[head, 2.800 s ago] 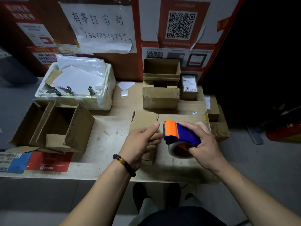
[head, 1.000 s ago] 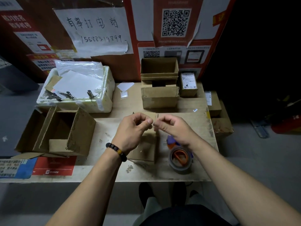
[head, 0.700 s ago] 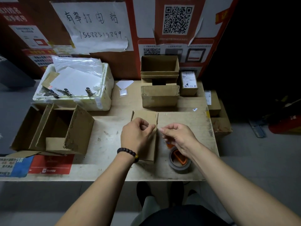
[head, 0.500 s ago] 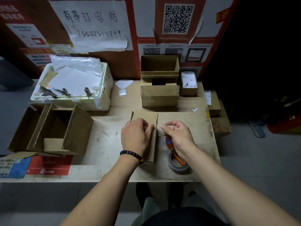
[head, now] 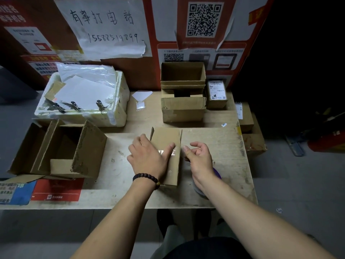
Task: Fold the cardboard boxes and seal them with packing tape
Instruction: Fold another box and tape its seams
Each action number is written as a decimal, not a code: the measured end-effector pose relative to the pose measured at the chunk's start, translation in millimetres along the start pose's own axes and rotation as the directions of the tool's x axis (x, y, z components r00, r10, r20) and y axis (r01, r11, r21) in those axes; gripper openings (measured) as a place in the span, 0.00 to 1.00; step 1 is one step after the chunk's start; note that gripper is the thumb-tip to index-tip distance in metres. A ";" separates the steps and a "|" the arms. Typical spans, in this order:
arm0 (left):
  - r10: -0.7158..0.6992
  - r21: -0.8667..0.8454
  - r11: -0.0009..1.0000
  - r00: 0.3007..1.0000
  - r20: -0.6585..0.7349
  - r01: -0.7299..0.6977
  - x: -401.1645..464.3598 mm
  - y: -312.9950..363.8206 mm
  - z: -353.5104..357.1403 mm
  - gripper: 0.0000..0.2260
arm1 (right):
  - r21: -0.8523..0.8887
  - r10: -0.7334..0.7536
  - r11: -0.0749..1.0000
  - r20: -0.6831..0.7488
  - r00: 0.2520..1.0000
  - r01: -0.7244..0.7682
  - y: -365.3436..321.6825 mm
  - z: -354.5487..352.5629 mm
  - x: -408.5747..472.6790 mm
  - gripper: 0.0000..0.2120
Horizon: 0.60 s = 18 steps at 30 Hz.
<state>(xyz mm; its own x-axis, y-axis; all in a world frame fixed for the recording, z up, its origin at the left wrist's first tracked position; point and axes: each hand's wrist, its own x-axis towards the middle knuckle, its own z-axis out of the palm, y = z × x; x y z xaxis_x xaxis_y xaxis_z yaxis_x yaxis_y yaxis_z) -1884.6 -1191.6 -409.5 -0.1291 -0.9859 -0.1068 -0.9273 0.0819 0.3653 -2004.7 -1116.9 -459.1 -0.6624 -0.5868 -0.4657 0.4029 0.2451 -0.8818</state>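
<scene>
Near the middle of the wooden table [head: 214,191], the left hand [head: 149,157] lies flat on a small cardboard box [head: 168,141], fingers straight, pressing on a shiny strip of clear tape [head: 168,151] that crosses the box top. A dark bead bracelet [head: 146,179] circles that wrist. Just right of the box, the right hand [head: 198,156] hovers with its fingers loosely curled and its thumb tip close to the box's right edge; it grasps nothing that I can make out, though whether a loose tape end clings to the fingertips is too faint to tell. Under the right forearm, at the near right of the table, one tape dispenser [head: 216,173] shows only a sliver of purple body and grey roll.

Outward, I count four other brown boxes on the table: one large open box [head: 61,152] lying at the left, two open boxes stacked at the far centre, the upper [head: 183,75] on the lower [head: 183,111], and one small labelled parcel [head: 217,94] just right of them. One white foam box [head: 84,113] sits at the far left holding papers and three metal clips [head: 74,106]. More cardboard parcels [head: 250,131] sit off the table's right edge. Behind, a handwritten paper notice [head: 106,27] and a QR-code poster [head: 203,19] hang on the wall.
</scene>
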 end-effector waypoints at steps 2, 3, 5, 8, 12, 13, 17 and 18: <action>-0.016 -0.036 0.999 0.997 0.082 0.019 -0.1 -2.9 2.3 0.42 | 0.063 0.034 0.997 0.008 0.999 -0.034 2.3 5.3 -0.6 0.11; -0.006 -0.047 0.999 0.994 0.110 0.011 0.7 -4.1 3.3 0.39 | 0.087 0.048 0.995 0.007 0.999 -0.049 2.7 7.5 -0.7 0.10; 0.006 -0.077 0.997 0.989 0.149 0.006 3.3 -3.7 4.2 0.35 | 0.103 0.063 0.993 -0.004 0.998 -0.063 2.4 11.5 -1.2 0.09; -0.010 -0.132 0.991 0.983 0.183 0.035 4.8 -1.2 3.8 0.33 | 0.089 0.081 0.993 0.002 0.997 -0.081 4.5 17.4 -1.4 0.08; -0.043 -0.165 0.983 0.980 0.195 0.076 7.6 -2.7 2.5 0.35 | 0.028 0.106 0.994 0.043 0.993 -0.107 1.8 24.6 -4.9 0.06; -0.048 -0.171 0.982 0.979 0.198 0.083 8.1 -3.3 2.4 0.34 | 0.008 0.118 0.993 0.047 0.992 -0.118 0.8 24.8 -6.4 0.07; -0.044 -0.189 0.978 0.974 0.222 0.088 6.5 -2.1 0.7 0.33 | -0.287 0.206 0.937 0.001 0.979 -0.197 3.3 14.9 -6.2 0.11; -0.045 -0.201 0.975 0.973 0.227 0.092 5.7 -1.1 0.2 0.32 | -0.375 0.149 0.915 -0.023 0.989 -0.147 2.2 10.9 -5.8 0.09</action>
<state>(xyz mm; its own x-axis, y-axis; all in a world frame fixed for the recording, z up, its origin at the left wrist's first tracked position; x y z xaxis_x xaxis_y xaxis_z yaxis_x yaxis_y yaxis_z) -1884.3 -1197.3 -410.7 -0.1636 -0.9296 -0.3303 -0.8458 -0.0402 0.5320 -1993.1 -1121.4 -457.5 -0.6095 -0.5258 -0.5933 0.2289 0.5998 -0.7667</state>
